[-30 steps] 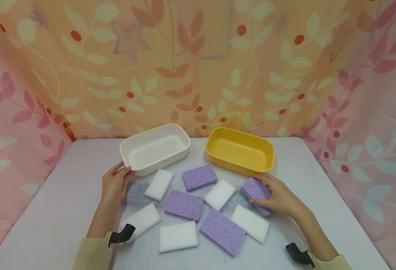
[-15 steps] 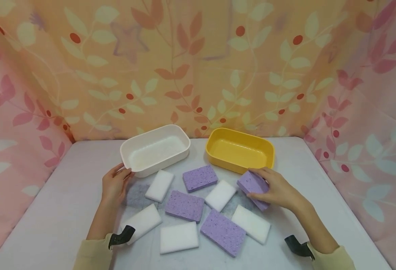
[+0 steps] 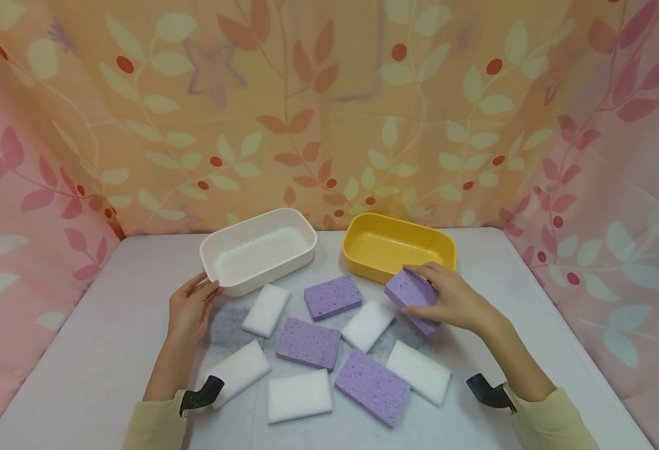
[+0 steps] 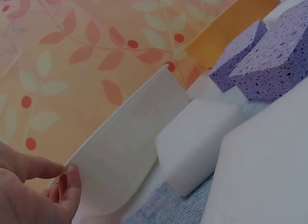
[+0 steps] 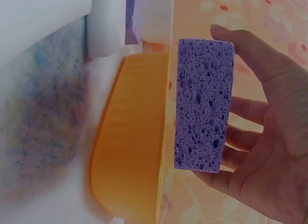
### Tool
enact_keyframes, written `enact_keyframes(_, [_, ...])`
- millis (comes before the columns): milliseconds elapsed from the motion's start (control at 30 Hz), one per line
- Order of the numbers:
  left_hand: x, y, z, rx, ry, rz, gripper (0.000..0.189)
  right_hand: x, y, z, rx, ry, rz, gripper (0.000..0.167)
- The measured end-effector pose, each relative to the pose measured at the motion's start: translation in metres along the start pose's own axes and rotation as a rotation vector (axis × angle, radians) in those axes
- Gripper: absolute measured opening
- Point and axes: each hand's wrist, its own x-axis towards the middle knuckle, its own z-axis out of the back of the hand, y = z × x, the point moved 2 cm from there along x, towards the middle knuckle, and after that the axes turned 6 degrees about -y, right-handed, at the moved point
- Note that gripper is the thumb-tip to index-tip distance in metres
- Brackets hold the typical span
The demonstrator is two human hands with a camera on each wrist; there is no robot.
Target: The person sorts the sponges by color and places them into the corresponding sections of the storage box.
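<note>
My right hand (image 3: 454, 299) grips a purple sponge (image 3: 413, 295) between thumb and fingers, raised by the near rim of the yellow tray (image 3: 371, 270). Seen from the right wrist, the sponge's narrow pitted side (image 5: 204, 106) faces the camera, and the yellow tray's wall (image 5: 132, 137) is just beside it. At the left, my left hand (image 3: 191, 309) pinches the near left corner of the white tray (image 3: 262, 270). The left wrist view has thumb and fingertip meeting at that tray's rim (image 4: 115, 115). Both trays have bare floors.
In front of the trays lie several white sponges, one white sponge (image 3: 265, 310) close to the white tray. Three purple sponges lie among them, including a purple sponge (image 3: 372, 387) nearest the front. A grey cloth patch (image 3: 229, 325) shows beneath. Patterned curtains (image 3: 329, 112) enclose the table.
My right hand has lifted the purple sponge off the table and carried it up and left toward the yellow tray. The left hand stays at the white tray's corner.
</note>
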Motion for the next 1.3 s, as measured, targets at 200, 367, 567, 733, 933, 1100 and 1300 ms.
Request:
enact_keyframes(200, [0.004,0.0,0.002,-0.012,0.012,-0.003,0.061,0.015,0.008,0.001,0.002,0.018,-0.012,0.078])
enact_keyframes(367, [0.005,-0.001,0.002,-0.011,0.022,0.003,0.062,0.026,0.016,0.0,0.013,0.013,0.013,0.076])
enact_keyframes(567, [0.004,-0.002,0.002,-0.02,0.021,0.015,0.064,0.039,0.026,-0.002,0.02,0.012,0.035,0.076])
enact_keyframes(733, [0.004,-0.002,0.002,-0.013,0.015,0.011,0.062,0.048,0.033,-0.004,0.031,0.016,0.039,0.077])
enact_keyframes(933, [0.002,-0.003,0.001,-0.014,0.015,0.007,0.062,0.058,0.042,-0.008,0.055,0.028,0.045,0.079])
enact_keyframes(1100, [0.0,-0.002,0.001,-0.019,0.015,0.005,0.062,0.069,0.045,-0.014,0.069,0.029,0.063,0.08])
enact_keyframes(1300, [0.0,-0.001,0.001,-0.02,0.012,0.017,0.063,0.081,0.051,-0.02,0.083,0.042,0.05,0.081])
